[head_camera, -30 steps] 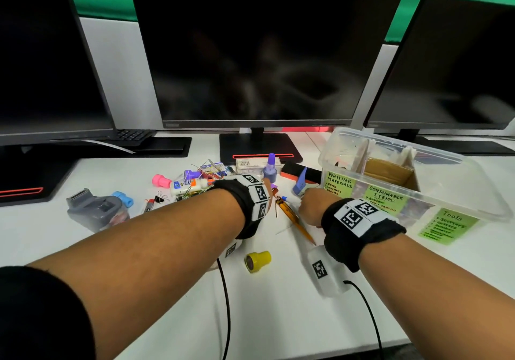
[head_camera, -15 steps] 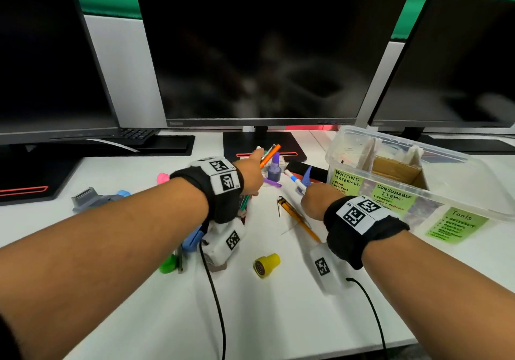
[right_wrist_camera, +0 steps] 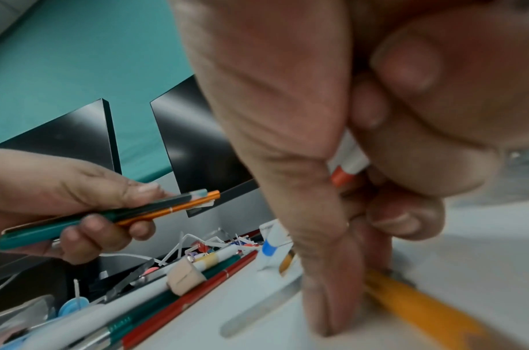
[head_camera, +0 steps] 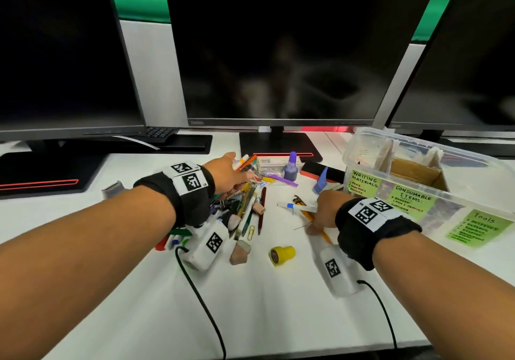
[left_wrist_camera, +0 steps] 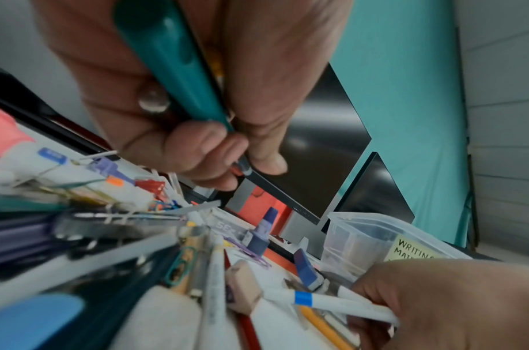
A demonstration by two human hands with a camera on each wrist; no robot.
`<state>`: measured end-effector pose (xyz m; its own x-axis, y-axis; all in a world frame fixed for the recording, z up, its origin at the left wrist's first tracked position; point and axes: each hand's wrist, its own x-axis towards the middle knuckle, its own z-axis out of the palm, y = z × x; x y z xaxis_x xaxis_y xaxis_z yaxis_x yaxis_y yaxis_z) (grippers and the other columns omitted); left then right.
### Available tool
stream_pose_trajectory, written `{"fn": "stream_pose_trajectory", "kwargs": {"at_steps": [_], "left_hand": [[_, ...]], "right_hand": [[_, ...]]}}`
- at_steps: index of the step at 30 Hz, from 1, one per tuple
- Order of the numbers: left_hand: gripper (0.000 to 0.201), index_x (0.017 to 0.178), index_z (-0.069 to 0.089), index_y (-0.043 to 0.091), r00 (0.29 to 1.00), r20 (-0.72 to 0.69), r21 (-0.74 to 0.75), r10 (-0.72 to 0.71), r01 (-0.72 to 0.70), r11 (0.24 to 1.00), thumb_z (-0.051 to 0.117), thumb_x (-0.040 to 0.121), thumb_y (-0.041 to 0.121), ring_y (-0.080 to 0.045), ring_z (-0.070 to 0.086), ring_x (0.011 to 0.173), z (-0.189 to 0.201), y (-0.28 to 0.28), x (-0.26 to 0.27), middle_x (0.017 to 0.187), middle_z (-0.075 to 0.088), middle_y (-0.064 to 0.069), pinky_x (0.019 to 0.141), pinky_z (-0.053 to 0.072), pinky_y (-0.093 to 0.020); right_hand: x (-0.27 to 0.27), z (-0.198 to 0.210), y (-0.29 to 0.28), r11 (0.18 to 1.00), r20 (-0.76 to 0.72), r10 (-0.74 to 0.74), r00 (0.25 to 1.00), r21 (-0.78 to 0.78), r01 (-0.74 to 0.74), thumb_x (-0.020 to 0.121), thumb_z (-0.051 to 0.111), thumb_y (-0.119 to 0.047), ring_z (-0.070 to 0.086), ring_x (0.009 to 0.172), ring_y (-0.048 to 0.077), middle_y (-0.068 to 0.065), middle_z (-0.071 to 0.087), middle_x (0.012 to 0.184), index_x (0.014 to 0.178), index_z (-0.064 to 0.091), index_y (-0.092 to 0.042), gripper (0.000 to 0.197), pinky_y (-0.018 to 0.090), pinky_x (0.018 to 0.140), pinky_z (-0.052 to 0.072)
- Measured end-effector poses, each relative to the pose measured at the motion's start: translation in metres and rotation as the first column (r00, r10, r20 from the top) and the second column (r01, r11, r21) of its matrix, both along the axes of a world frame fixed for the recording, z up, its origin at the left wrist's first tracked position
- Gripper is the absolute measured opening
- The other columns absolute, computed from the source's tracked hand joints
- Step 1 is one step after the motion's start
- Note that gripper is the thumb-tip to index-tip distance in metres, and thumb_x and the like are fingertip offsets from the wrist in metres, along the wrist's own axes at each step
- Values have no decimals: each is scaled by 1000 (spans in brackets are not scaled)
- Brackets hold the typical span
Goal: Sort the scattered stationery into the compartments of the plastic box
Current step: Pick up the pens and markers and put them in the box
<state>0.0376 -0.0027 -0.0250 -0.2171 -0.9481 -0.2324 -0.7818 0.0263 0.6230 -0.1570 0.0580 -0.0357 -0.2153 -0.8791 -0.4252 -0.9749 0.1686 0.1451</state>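
My left hand (head_camera: 237, 170) hovers over the back of the stationery pile and grips a bundle of pens (head_camera: 246, 162), teal, orange and white. The wrist views show the same bundle (left_wrist_camera: 167, 59) (right_wrist_camera: 167, 208). My right hand (head_camera: 320, 214) holds a white pen with a blue band (head_camera: 299, 207). Its fingertips press down on a yellow pencil (head_camera: 324, 235) (right_wrist_camera: 422, 315) that lies on the desk. A white pen with an orange tip (right_wrist_camera: 347, 161) shows inside that fist. The clear plastic box (head_camera: 418, 147) stands just right of the right hand. Its "Writing Materials" label (head_camera: 363, 184) faces me.
Loose pens, clips and erasers (head_camera: 248, 206) lie under and in front of the left hand. A yellow cap (head_camera: 282, 254), a purple bottle (head_camera: 291, 165), a staple box (head_camera: 271, 163) and a blue tool (head_camera: 322, 181) surround them. Three monitors (head_camera: 278, 52) close off the back of the desk.
My left hand has come up off the pile and forward, now with pens in its grip. My right hand has taken up the white pen and sits on the yellow pencil.
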Motion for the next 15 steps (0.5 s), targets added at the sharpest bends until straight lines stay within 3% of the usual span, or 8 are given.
{"fn": "stream_pose_trajectory", "kwargs": {"at_steps": [2,4,7,9,10,12,13,15], "left_hand": [[81,149,20,15,990,142,-89,-19,32,995,60,87,46,-29,56,117,-2,2,6,135,53,-12,93,48,-34],[78,145,30,15,968,247,-103,-36,63,993,66,83,44,-26,51,122,-3,5,8,138,49,-9,97,43,-33],[45,113,57,13,927,364,-97,-86,129,987,68,81,43,-23,57,102,-8,4,5,113,61,-8,78,45,-28],[32,83,56,15,917,376,-74,-131,171,983,66,82,46,-19,54,82,-11,4,-2,85,58,-3,59,39,-21],[36,78,53,16,906,396,-61,-152,191,980,65,81,49,-17,52,76,-12,6,-8,77,54,-1,53,35,-20],[41,82,53,16,866,467,-51,-179,228,972,64,79,56,-15,51,73,-16,8,-19,71,49,1,51,34,-20],[40,88,55,15,837,514,-52,-189,250,967,64,80,54,-17,54,77,-18,8,-25,72,50,1,54,37,-20],[39,105,59,13,779,594,-60,-202,292,954,65,83,44,-21,60,95,-21,10,-35,90,59,-3,70,46,-24]], "right_hand": [[1,-1,0,1000,-3,-6,1000,3,6,85,65,-38,55,94,21,9,60,110,124,57,-4,52,26,76,40],[3,-1,-1,1000,-5,-4,1000,-2,4,91,58,-31,48,89,17,9,56,102,124,57,-3,44,24,75,38],[9,3,-2,1000,13,12,1000,-8,-12,98,43,-29,47,94,19,11,55,109,129,52,-1,42,25,78,37],[14,10,-6,999,41,28,999,-25,-27,101,36,-26,53,114,24,15,54,131,132,49,0,43,28,83,44],[16,13,-8,999,48,33,998,-30,-31,102,34,-23,50,124,26,15,51,137,134,48,1,42,24,76,45],[21,17,-12,999,60,45,997,-33,-43,102,33,-18,45,131,27,16,49,140,135,46,2,41,18,53,31],[23,18,-14,998,68,42,997,-38,-40,101,34,-16,45,131,28,16,49,140,135,46,3,41,19,52,29],[26,19,-16,997,74,35,997,-71,-30,100,37,-14,49,128,28,16,52,137,132,49,3,38,25,71,44]]}}
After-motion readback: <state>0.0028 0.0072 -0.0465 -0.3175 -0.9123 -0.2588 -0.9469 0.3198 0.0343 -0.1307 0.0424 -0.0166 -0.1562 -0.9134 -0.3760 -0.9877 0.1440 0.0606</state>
